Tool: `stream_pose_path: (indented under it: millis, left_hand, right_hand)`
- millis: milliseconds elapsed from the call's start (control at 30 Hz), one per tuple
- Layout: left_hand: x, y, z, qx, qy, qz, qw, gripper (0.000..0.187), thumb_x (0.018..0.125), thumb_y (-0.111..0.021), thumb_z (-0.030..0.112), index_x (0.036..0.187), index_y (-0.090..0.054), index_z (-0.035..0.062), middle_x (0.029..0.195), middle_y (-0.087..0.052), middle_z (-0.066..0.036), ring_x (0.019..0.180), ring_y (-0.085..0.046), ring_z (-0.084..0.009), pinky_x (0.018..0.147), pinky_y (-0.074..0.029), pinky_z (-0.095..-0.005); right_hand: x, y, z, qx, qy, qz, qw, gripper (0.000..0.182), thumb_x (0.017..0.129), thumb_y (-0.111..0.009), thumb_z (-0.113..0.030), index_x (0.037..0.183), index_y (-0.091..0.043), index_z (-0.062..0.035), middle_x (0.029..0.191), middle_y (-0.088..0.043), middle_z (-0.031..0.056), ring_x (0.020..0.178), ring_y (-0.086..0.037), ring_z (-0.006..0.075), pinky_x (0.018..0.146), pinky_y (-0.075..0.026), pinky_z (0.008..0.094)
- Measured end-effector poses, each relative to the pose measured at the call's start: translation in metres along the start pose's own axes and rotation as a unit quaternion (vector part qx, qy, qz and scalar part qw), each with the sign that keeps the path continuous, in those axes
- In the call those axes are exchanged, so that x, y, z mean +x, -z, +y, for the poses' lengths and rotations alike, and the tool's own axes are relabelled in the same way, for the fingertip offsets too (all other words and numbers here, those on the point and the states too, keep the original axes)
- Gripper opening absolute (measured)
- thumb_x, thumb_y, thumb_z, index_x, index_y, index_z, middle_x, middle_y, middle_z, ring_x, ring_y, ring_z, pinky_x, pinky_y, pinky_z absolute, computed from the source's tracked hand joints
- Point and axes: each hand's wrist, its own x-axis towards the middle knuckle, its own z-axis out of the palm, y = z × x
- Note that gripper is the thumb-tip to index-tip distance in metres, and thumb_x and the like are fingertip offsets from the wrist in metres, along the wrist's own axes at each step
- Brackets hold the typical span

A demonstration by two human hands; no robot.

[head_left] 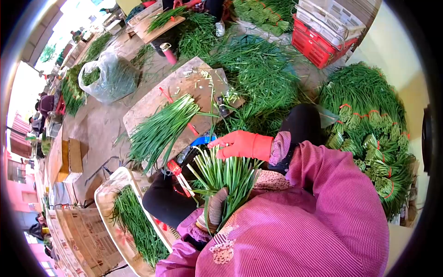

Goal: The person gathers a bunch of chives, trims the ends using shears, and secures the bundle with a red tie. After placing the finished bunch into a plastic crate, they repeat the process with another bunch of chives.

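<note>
My left hand [213, 210], in a grey glove, is wrapped round a bunch of green stalks [230, 175] in front of my chest, pale ends up. Over those pale ends lies my right hand [242, 145], in an orange-red glove, its fingers stretched out to the left. Whether its fingertips pinch anything is hard to see. Beyond my hands, a loose bundle of stalks [164, 127] lies on a wooden board [147, 99], across a red strap. A dark object [223, 106] sits at the board's right side, near scattered pale cuttings.
A white crate [104, 196] with greens stands at the lower left. Loose greens [263, 74] are heaped beyond the board, and tied bundles [369, 124] are stacked at right. Red [309, 46] and white crates, a plastic bag [113, 83], a pink bottle [169, 54] and another person's legs are further off.
</note>
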Motion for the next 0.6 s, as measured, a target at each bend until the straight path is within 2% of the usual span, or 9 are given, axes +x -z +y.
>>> stream_pose_path:
  millis: [67,100,133,200,267,333,433,533,600]
  left_hand:
    - [0.004,0.007,-0.003,0.024,-0.003,-0.008,1.0,0.055,0.088,-0.06,0.031,0.131,-0.049,-0.0011,0.122,-0.06,-0.016,0.106,-0.062,-0.0271,0.094,-0.05,-0.0369]
    - [0.005,0.009,-0.004,0.035,-0.012,-0.003,0.999,0.054,0.088,-0.06,0.031,0.13,-0.05,-0.0013,0.121,-0.061,-0.016,0.106,-0.062,-0.0264,0.093,-0.051,-0.0364]
    - [0.005,0.009,-0.004,0.035,-0.012,-0.003,0.999,0.054,0.088,-0.06,0.031,0.13,-0.05,-0.0013,0.121,-0.061,-0.016,0.106,-0.062,-0.0264,0.093,-0.051,-0.0364]
    - [0.004,0.009,-0.004,0.025,0.0,0.005,1.0,0.053,0.088,-0.061,0.031,0.13,-0.05,-0.0011,0.121,-0.061,-0.016,0.105,-0.062,-0.0259,0.093,-0.051,-0.0361]
    - [0.003,0.003,0.0,0.028,-0.006,-0.004,1.0,0.053,0.089,-0.061,0.03,0.13,-0.051,-0.001,0.121,-0.061,-0.015,0.105,-0.062,-0.0255,0.093,-0.05,-0.0358]
    - [0.003,-0.002,0.002,0.032,-0.007,-0.015,0.999,0.052,0.089,-0.061,0.03,0.13,-0.051,-0.0008,0.121,-0.061,-0.015,0.105,-0.062,-0.0251,0.093,-0.05,-0.0355]
    - [-0.002,-0.014,0.01,0.065,-0.004,-0.022,0.998,0.051,0.089,-0.061,0.029,0.13,-0.05,0.0003,0.121,-0.06,-0.012,0.106,-0.06,-0.022,0.094,-0.048,-0.0338]
    - [-0.004,-0.022,0.014,0.041,-0.024,-0.029,0.998,0.051,0.086,-0.065,0.023,0.131,-0.05,0.0015,0.12,-0.062,-0.011,0.104,-0.061,-0.0214,0.093,-0.049,-0.0338]
    - [-0.004,-0.017,0.014,0.08,-0.022,-0.035,0.996,0.053,0.086,-0.065,0.024,0.131,-0.049,0.0017,0.119,-0.062,-0.011,0.104,-0.061,-0.0221,0.093,-0.048,-0.0341]
  right_hand:
    - [0.005,0.032,0.004,-0.197,0.202,0.093,0.955,0.031,0.086,-0.063,-0.015,0.115,-0.066,-0.008,0.106,-0.067,0.007,0.089,-0.064,0.0142,0.081,-0.05,0.028]
    - [0.009,0.059,0.01,-0.372,0.363,0.143,0.842,0.027,0.084,-0.063,-0.012,0.109,-0.068,-0.0061,0.106,-0.067,0.0073,0.087,-0.065,0.016,0.079,-0.051,0.0283]
    - [0.0,0.059,-0.006,-0.185,0.189,0.315,0.912,0.016,0.078,-0.062,-0.019,0.084,-0.068,-0.0056,0.093,-0.068,0.0131,0.081,-0.064,0.031,0.076,-0.052,0.0364]
    - [-0.019,0.092,-0.029,-0.519,0.181,0.521,0.654,0.02,0.08,-0.063,-0.027,0.085,-0.066,-0.0074,0.098,-0.065,0.0133,0.102,-0.057,0.0339,0.081,-0.048,0.0403]
    - [-0.024,0.095,-0.031,-0.591,0.186,0.541,0.569,0.027,0.08,-0.064,-0.033,0.088,-0.066,-0.007,0.102,-0.063,0.0141,0.111,-0.052,0.0355,0.085,-0.046,0.0421]
    - [-0.03,0.076,-0.04,-0.424,0.138,0.329,0.833,0.035,0.081,-0.065,-0.041,0.09,-0.067,-0.0066,0.103,-0.065,0.015,0.104,-0.056,0.0354,0.085,-0.047,0.0403]
    - [-0.02,0.03,-0.029,-0.123,0.078,0.112,0.983,0.042,0.079,-0.073,-0.044,0.092,-0.068,-0.0044,0.085,-0.068,0.0118,0.088,-0.063,0.0233,0.079,-0.049,0.0351]
    - [-0.003,0.009,-0.021,-0.382,-0.009,0.185,0.905,0.019,0.082,-0.068,-0.024,0.09,-0.066,-0.0072,0.096,-0.067,0.0098,0.093,-0.063,0.0282,0.086,-0.049,0.0431]
    - [0.002,0.02,-0.024,-0.543,0.202,0.389,0.716,0.012,0.08,-0.066,-0.019,0.088,-0.066,-0.0102,0.1,-0.066,0.0105,0.104,-0.059,0.033,0.098,-0.042,0.0476]
